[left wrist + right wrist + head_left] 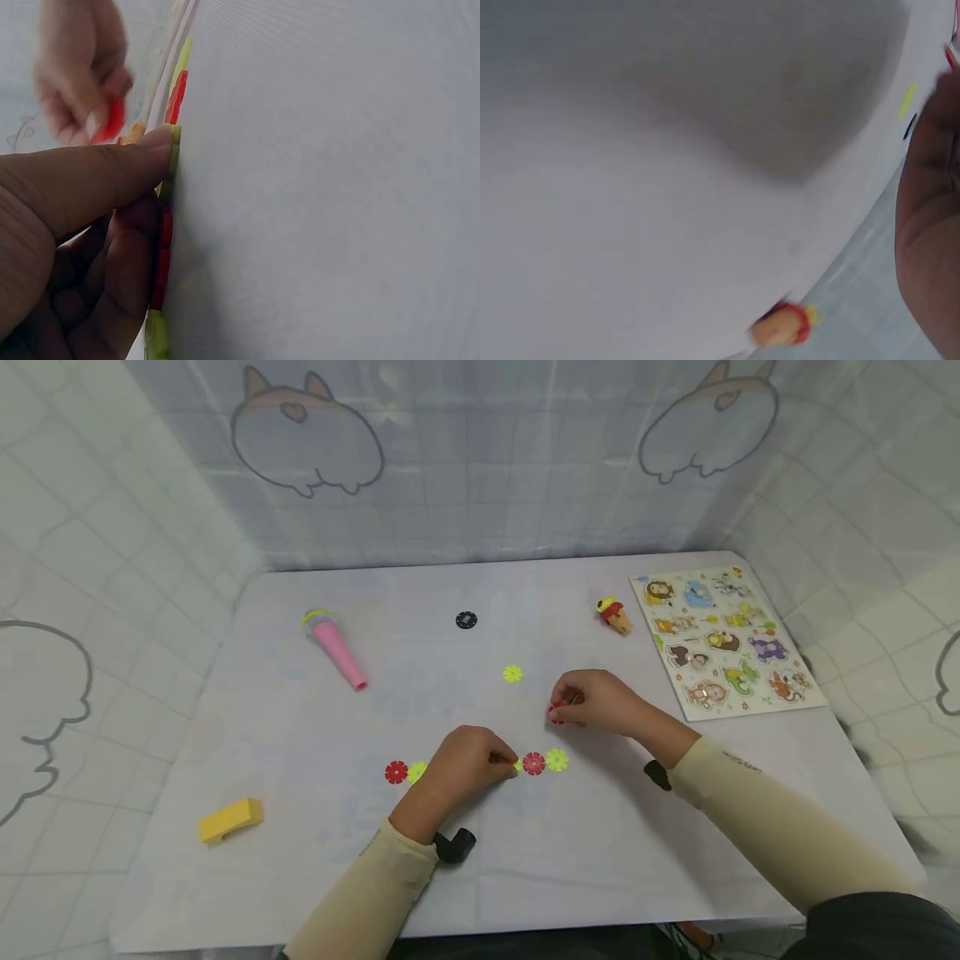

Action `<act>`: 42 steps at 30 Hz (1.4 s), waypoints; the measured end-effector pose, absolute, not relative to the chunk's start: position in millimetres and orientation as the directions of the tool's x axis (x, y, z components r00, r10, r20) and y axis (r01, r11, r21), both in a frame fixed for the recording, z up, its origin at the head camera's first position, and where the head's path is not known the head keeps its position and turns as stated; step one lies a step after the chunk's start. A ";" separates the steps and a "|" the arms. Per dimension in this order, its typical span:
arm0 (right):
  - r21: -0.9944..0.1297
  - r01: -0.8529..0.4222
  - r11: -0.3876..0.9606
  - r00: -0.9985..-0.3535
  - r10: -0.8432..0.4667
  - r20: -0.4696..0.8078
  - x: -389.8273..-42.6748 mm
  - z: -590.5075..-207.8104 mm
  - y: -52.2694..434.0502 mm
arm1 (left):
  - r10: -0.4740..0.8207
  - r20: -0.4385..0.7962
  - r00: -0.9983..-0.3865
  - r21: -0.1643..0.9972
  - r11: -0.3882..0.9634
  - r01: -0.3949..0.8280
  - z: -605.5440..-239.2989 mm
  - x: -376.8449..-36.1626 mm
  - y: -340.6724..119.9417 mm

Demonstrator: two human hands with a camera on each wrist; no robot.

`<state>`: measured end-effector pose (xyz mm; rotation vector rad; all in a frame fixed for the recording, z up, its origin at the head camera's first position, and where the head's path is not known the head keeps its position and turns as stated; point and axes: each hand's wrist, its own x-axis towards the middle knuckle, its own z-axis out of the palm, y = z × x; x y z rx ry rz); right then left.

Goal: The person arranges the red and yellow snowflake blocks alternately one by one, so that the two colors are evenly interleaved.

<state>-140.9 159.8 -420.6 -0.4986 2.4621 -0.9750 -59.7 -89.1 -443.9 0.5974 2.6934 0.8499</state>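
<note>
A row of red and yellow-green flower-shaped plastic discs lies on the white table, with a red disc [533,763] and a yellow-green disc [557,760] at its right end. My left hand [468,764] covers the middle of that row. Its thumb and fingers pinch a yellow-green disc [175,154], seen edge-on in the left wrist view. Above the row's right end, my right hand [600,700] holds a red disc [557,713] between thumb and fingers. A single yellow-green disc [512,674] lies farther back. Whether the row's discs interlock I cannot tell.
A black round chip [467,620] lies toward the back. At left are a pink toy microphone [337,650] and a yellow block [231,821]. A small red-and-yellow toy figure [615,615] lies beside an animal puzzle board [727,643] at right. Curtains surround the table [300,877].
</note>
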 end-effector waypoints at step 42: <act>-0.641 -0.195 0.743 -0.872 -0.430 -0.233 -158.2 -420.3 154.7 | 0.545 -0.105 -0.832 0.606 0.699 0.381 -440.4 -69.8 -52.6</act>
